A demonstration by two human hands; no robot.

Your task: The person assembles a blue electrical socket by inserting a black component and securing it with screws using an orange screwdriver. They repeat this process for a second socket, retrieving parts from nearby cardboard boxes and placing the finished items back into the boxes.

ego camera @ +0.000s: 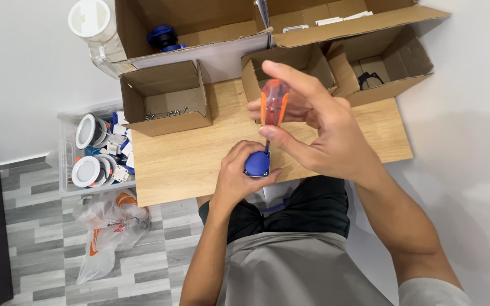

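Small blue plastic part (257, 164), rounded and squarish, held just over the near edge of the desk (171, 158), at six o'clock from the screwdriver. Screwdriver (273, 105) upright, translucent orange handle on top, dark shaft pointing down into the blue part.

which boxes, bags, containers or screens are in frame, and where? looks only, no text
Large cardboard carton: table back left, brown, open.
Second carton: back right, brown, flaps open.
Small box: left on table, brown, holds screws.
Two small boxes: right of it, brown, open.
Plastic bin: floor left, clear.
Plastic bag: floor, translucent, orange print.
Jar: top left, clear, white lid.
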